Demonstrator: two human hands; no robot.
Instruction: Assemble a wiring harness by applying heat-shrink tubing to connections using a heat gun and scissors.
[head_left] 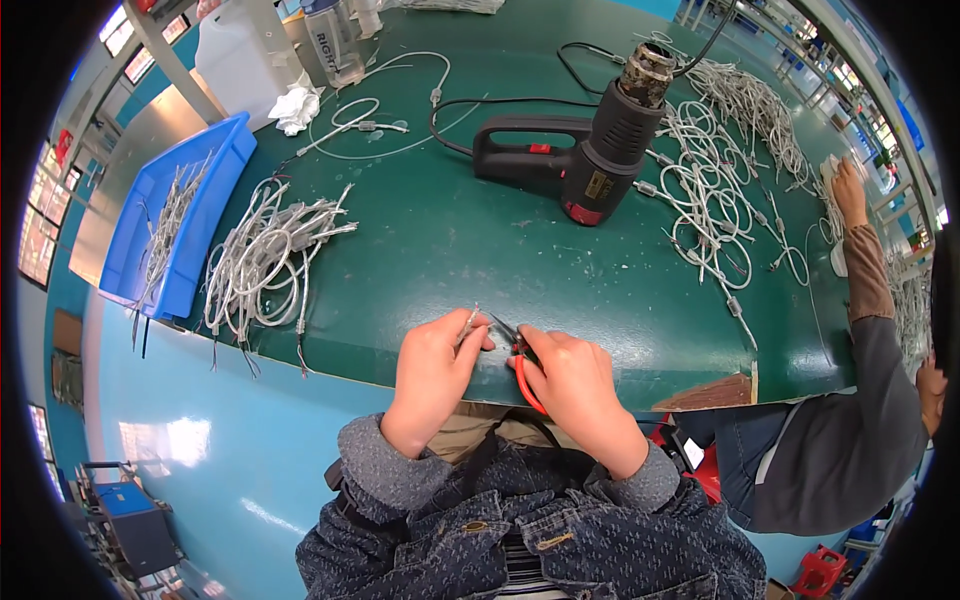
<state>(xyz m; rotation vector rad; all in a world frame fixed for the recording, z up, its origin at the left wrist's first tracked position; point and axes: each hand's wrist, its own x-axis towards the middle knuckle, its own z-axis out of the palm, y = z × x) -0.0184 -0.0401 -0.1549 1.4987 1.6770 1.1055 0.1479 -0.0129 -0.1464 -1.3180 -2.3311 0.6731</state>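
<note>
Close to the front edge of the green table, my left hand (pixel 436 362) pinches the end of a thin grey cable (pixel 469 322) between thumb and fingers. Facing it, my right hand (pixel 578 375) is closed around small pliers or cutters with red handles (pixel 527 386). Their dark pointed jaws (pixel 503 326) reach toward the cable end; I cannot tell whether they touch it. Left of my hands lies a bundle of clear-jacketed cables (pixel 268 258) with dark wire ends hanging over the table edge.
A black heat gun (pixel 615 140) stands nozzle up beyond my hands, its cord running back. Coiled cables (pixel 708 190) spread at the right. A blue tray (pixel 188 220) with cables sits at the far left, near a clear bottle (pixel 333 45). A co-worker's arm (pixel 866 260) reaches in at right.
</note>
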